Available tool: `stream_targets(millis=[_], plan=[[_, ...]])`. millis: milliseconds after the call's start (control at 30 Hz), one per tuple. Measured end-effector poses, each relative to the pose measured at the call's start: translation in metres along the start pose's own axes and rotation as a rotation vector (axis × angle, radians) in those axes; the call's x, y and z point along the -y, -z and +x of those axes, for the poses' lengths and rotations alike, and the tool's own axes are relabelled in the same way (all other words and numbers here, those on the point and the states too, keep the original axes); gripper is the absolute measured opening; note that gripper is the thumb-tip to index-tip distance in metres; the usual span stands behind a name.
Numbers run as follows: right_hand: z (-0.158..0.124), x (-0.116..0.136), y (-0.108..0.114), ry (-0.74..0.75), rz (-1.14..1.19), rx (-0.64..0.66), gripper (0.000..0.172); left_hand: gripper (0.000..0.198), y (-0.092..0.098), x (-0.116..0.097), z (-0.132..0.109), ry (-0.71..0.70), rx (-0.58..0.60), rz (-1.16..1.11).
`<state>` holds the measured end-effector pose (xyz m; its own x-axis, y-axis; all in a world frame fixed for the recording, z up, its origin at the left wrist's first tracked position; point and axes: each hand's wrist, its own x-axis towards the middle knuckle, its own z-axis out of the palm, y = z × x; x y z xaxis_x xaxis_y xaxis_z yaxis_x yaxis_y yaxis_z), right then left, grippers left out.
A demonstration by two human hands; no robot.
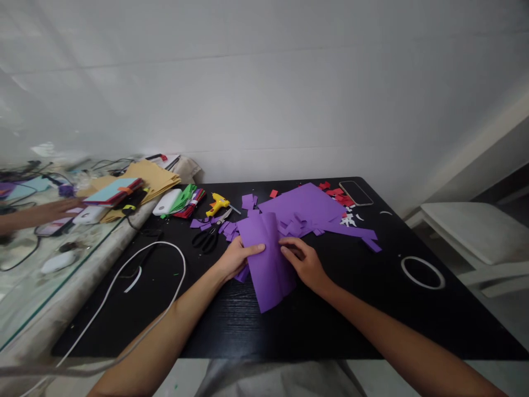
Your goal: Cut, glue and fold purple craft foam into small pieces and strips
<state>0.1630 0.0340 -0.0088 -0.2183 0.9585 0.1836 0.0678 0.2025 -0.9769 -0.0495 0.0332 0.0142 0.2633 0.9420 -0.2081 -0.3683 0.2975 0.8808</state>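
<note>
A creased sheet of purple craft paper (266, 270) is held up in front of me, over the black table. My left hand (236, 258) grips its left edge, thumb on the front face and fingers behind. At the right edge, my right hand (303, 262) has bent fingers closed against the paper; some fingertips are hidden. Just behind lies a larger purple sheet (309, 204), among small purple cut pieces (295, 225) and a purple strip (349, 229). Scissors (209, 237) with black handles rest to the left, close to a yellow glue gun (217, 204).
A phone (356, 193) lies at the back right near red scraps (341, 197). A white ring (422, 272) is on the right. A white cable (182, 270) loops across my left forearm. Another person's hand (58, 210) is over the left table. A white chair (475, 231) stands right.
</note>
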Motion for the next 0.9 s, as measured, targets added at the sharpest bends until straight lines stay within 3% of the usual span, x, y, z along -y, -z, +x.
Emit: stream_targets(millis=[167,300,533,600,767,833,900], plan=[[-0.006,0.009,-0.005,-0.207,0.277,0.166,0.044,0.048,0.002,0.005,0.002,-0.1,-0.09,0.171],[-0.01,0.009,-0.01,-0.329,0.477,0.243,0.045,0.044,0.001,0.009,0.002,-0.147,-0.061,0.372],[-0.009,0.011,-0.011,-0.433,0.492,0.232,0.037,0.045,-0.001,0.016,0.002,-0.143,-0.049,0.529],[-0.008,0.013,-0.01,-0.445,0.49,0.216,0.034,0.044,0.003,0.016,0.006,-0.213,-0.111,0.515],[-0.007,0.018,-0.009,-0.437,0.495,0.2,0.031,0.039,0.018,0.013,0.018,-0.455,-0.462,0.608],[-0.008,0.017,-0.01,-0.428,0.497,0.216,0.032,0.049,0.019,0.012,0.02,-0.435,-0.475,0.517],[-0.008,0.014,-0.011,-0.423,0.494,0.237,0.035,0.06,0.016,0.011,0.021,-0.335,-0.406,0.359]])
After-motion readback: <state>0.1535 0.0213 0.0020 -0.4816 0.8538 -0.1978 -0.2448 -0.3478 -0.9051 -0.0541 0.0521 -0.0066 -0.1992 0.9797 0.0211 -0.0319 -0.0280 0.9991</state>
